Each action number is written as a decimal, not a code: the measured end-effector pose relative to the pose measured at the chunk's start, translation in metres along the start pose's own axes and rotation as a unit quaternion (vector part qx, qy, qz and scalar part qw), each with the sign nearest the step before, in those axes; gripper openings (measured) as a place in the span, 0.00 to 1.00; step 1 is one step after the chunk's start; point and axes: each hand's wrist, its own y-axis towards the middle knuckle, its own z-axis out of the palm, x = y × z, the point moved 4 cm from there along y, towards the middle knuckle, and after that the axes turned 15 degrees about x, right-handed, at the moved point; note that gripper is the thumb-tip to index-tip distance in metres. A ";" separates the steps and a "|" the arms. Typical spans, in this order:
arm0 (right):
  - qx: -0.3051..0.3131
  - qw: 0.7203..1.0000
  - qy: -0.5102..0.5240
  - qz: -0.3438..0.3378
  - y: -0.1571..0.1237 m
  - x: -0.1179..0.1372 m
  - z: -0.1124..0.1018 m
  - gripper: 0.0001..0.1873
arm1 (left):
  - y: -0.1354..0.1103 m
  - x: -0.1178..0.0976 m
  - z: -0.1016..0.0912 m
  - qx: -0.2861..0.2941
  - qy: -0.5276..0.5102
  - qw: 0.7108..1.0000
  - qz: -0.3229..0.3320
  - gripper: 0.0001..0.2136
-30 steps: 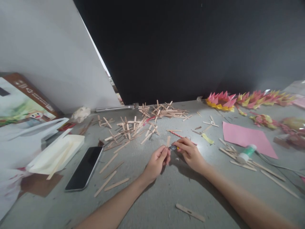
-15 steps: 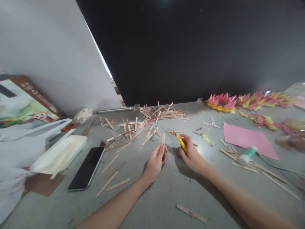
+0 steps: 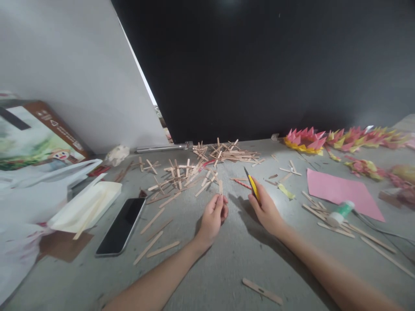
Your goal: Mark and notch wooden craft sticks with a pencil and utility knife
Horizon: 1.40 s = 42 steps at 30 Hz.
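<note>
My left hand (image 3: 212,218) pinches a short wooden stick (image 3: 221,187) upright between thumb and fingers, above the grey table (image 3: 227,268). My right hand (image 3: 266,210) grips a yellow utility knife (image 3: 252,186), its blade end pointing up and away from me. The two hands are a little apart. Behind them lies a heap of wooden sticks glued into crosses (image 3: 191,170). A red-striped pencil (image 3: 241,184) lies between the knife and the heap.
A black phone (image 3: 121,226) and a white foam tray (image 3: 86,206) lie to the left, beside a brown carton (image 3: 39,134). Pink paper (image 3: 343,192), a glue bottle (image 3: 339,213), long sticks and pink-yellow folded paper shapes (image 3: 304,139) are on the right. One stick (image 3: 262,291) lies near me.
My hands, joined over the stick a second ago, have drawn apart. My right hand has lifted the yellow knife clear, and my left hand has raised the stick upright.
</note>
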 end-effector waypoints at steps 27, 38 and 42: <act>0.074 0.965 0.245 0.058 0.000 -0.015 0.007 0.15 | 0.003 0.004 -0.002 0.005 0.010 1.000 0.002 0.25; 0.055 0.985 0.157 0.042 0.001 -0.006 -0.010 0.16 | 0.003 0.005 -0.002 0.010 0.004 1.000 -0.003 0.25; 0.103 0.991 0.078 -0.021 0.001 0.001 -0.015 0.16 | 0.004 0.007 -0.002 0.020 -0.002 1.000 -0.007 0.25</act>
